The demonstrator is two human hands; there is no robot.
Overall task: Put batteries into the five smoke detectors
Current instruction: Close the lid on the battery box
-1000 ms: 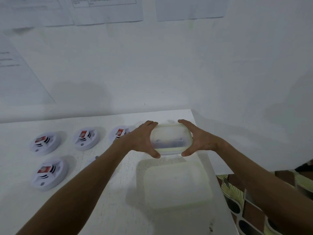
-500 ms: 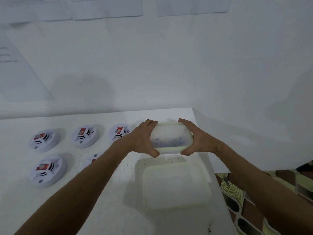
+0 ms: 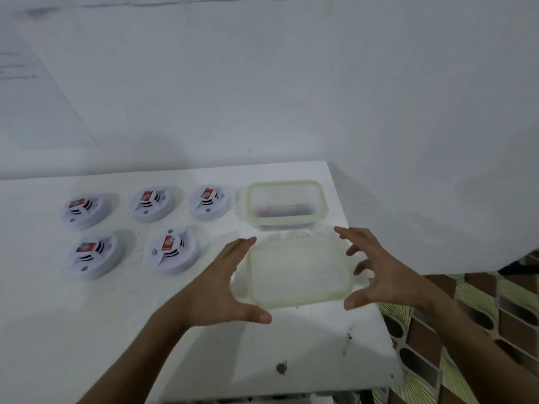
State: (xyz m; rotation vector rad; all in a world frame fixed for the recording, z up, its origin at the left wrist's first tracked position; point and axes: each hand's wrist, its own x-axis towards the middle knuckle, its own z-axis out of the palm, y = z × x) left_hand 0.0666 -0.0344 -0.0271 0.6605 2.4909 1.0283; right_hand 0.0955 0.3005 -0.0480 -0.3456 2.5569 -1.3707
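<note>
Smoke detectors: five round white units sit on the left half of the table in two rows: far row; near row. Each shows a red block in its open back, likely a battery already seated, though the blur leaves that unsure.
Battery box: a clear container with a pale green rim stands at the far right of the table, just right of the far row; dim coloured shapes lie in its bottom, too blurred to name.
Lid: the flat, pale-rimmed lid lies just near of the box, long axis running left to right.
Left hand: the left hand is spread with straight fingers at the lid's left edge, holding nothing.
Right hand: the right hand is splayed at the lid's right edge, fingers loosely bent, nothing gripped.
Key relation: the lid lies between the two hands, and the box lies straight beyond it; both hands are about equally near.
Likely step: closing up, by lifting the lid onto the box.
Table: white table, marked near its near right edge.
</note>
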